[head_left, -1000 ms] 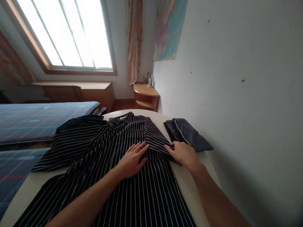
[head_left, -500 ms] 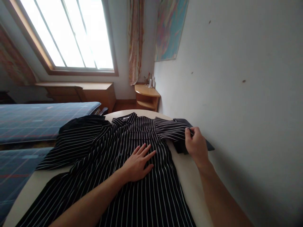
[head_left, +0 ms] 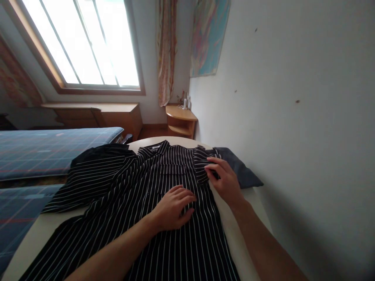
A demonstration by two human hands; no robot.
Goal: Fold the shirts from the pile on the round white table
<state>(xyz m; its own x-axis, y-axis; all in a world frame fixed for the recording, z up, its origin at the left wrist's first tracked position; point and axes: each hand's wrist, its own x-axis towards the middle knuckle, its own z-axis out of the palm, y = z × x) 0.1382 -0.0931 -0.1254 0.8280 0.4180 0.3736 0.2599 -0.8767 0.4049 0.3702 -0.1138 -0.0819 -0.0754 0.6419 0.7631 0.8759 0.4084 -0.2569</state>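
Right hand (head_left: 225,180) hovers half-curled — grip unclear — the striped shirt's sleeve (head_left: 200,166) at its fingertips (head_left: 209,159).

No text, brand or number can be read. A small pale label (head_left: 155,148) shows inside the collar (head_left: 163,147) of the striped shirt (head_left: 143,187), toward the far side of the counter (head_left: 36,238); it is too small to make out.

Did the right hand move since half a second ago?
Yes. Judged against the wooden corner shelf, the right hand has moved left in the picture, toward the middle of the striped shirt.
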